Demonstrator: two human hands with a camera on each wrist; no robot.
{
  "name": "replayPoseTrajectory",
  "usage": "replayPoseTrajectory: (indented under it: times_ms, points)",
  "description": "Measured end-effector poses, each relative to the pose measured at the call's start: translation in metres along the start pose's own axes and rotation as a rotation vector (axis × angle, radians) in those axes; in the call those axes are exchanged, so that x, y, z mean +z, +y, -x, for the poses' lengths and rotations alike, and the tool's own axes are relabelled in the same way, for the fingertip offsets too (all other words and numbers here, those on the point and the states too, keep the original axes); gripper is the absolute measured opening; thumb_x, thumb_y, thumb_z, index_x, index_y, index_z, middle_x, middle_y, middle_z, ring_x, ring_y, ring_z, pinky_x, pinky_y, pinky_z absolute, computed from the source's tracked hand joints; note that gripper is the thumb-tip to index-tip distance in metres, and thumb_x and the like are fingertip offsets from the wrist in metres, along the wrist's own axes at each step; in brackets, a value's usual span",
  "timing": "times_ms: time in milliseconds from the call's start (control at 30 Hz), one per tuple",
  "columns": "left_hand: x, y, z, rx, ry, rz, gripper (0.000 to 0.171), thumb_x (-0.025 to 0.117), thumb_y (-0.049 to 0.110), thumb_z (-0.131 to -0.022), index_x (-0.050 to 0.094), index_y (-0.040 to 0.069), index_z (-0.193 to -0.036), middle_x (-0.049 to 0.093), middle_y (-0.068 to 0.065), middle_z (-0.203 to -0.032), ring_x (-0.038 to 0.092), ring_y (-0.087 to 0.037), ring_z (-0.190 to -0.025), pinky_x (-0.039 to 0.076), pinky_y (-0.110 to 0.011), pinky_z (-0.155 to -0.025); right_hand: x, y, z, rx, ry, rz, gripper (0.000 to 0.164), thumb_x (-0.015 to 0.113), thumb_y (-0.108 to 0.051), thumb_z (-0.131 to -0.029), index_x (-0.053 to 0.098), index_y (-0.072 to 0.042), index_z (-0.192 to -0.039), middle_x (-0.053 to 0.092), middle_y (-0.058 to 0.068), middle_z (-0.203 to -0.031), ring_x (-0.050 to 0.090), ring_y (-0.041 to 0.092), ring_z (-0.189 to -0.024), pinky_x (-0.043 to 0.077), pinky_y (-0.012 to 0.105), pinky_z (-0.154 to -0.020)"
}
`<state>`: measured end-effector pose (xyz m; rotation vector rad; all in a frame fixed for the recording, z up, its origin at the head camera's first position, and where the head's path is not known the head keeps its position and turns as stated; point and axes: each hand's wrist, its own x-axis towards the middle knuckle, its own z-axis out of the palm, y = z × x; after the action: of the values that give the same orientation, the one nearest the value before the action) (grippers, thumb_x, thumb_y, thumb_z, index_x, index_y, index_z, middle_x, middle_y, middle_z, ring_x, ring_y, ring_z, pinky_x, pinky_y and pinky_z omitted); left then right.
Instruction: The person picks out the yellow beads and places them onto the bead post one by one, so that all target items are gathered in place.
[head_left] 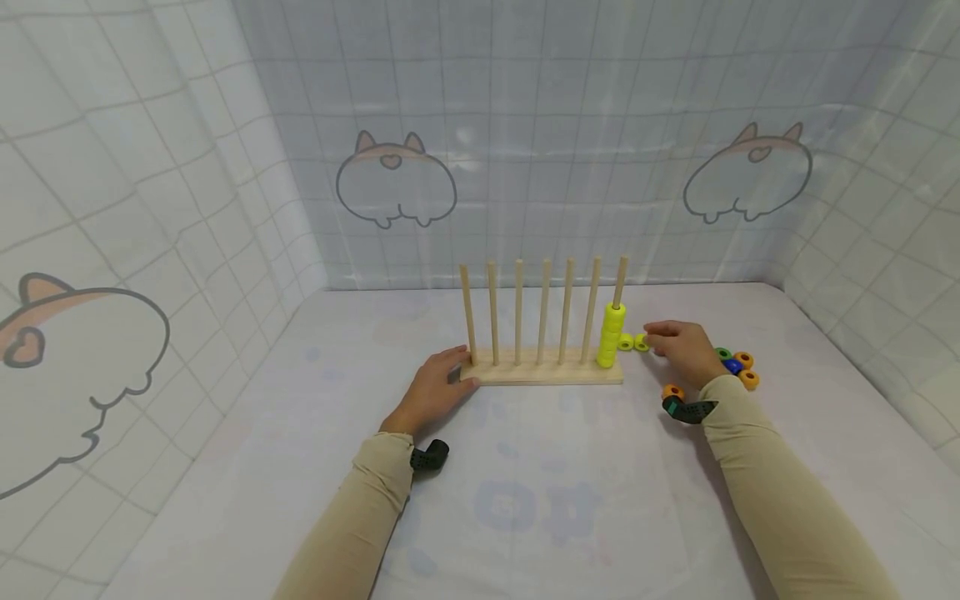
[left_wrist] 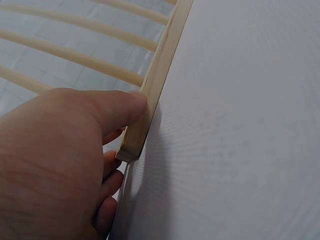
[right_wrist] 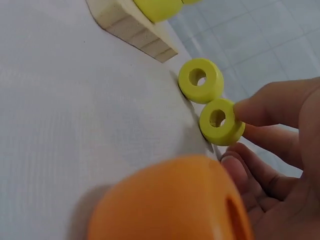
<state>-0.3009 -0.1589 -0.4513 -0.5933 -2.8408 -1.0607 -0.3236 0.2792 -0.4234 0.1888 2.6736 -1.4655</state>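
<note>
A wooden base [head_left: 547, 377] carries a row of several upright pegs. My left hand [head_left: 431, 390] grips its left end; in the left wrist view the thumb [left_wrist: 125, 107] presses on the base's edge and the other fingers lie behind it. On the rightmost peg sits a stack of yellow beads [head_left: 611, 336]. Right of the base, two loose yellow beads lie side by side. With thumb and forefinger, my right hand [head_left: 682, 348] pinches the farther-right yellow bead [right_wrist: 226, 135] at its edge. The other yellow bead [right_wrist: 207, 91] touches it, nearer the base.
An orange bead [head_left: 672, 392] lies near the right wrist and looms large in the right wrist view. Beyond that wrist is a cluster with a green bead [head_left: 723, 353], a blue bead [head_left: 733, 366] and orange beads [head_left: 748, 379]. A tiled-pattern cloth wall [head_left: 555, 167] stands behind.
</note>
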Motion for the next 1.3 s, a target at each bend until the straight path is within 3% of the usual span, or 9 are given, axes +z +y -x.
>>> replayPoseTrajectory:
  times_ms: [267,500,1033,1300]
  points:
    - [-0.0004,0.0,0.0009,-0.001,-0.001,-0.003,0.056,0.068,0.03,-0.097,0.054,0.006,-0.145,0.043,-0.007,-0.155,0.033,-0.033,-0.144,0.025,-0.052,-0.118,0.0,0.0026,-0.0013,-0.012,-0.05,0.098,0.049,0.055,-0.037,-0.103,0.056,-0.008,-0.142,0.056,0.019,-0.136,0.053,0.034,-0.115,0.046,0.048,-0.095]
    - [0.0,-0.0019,0.0002,-0.003,-0.003,-0.006,0.055,0.067,0.03,-0.097,0.054,0.006,-0.145,0.043,-0.007,-0.155,0.033,-0.033,-0.145,0.025,-0.052,-0.118,0.0021,0.0029,-0.002,-0.059,-0.032,0.174,0.048,0.054,-0.037,-0.104,0.059,-0.004,-0.138,0.06,0.019,-0.129,0.054,0.033,-0.11,0.047,0.048,-0.093]
    - [-0.0001,0.0005,0.0001,-0.001,-0.004,-0.006,0.056,0.066,0.031,-0.097,0.053,0.005,-0.145,0.043,-0.007,-0.155,0.033,-0.032,-0.145,0.025,-0.05,-0.118,0.0025,0.0001,0.0007,-0.037,-0.024,0.163,0.048,0.053,-0.036,-0.105,0.055,-0.003,-0.138,0.057,0.019,-0.128,0.052,0.033,-0.106,0.048,0.039,-0.085]
    - [-0.0008,0.0017,0.0006,-0.004,-0.004,-0.005,0.056,0.066,0.031,-0.097,0.053,0.005,-0.145,0.043,-0.007,-0.155,0.033,-0.032,-0.145,0.025,-0.051,-0.118,0.0046,0.0026,-0.0013,-0.063,-0.009,0.168,0.046,0.054,-0.036,-0.104,0.056,-0.002,-0.136,0.057,0.019,-0.129,0.053,0.034,-0.108,0.049,0.045,-0.09]
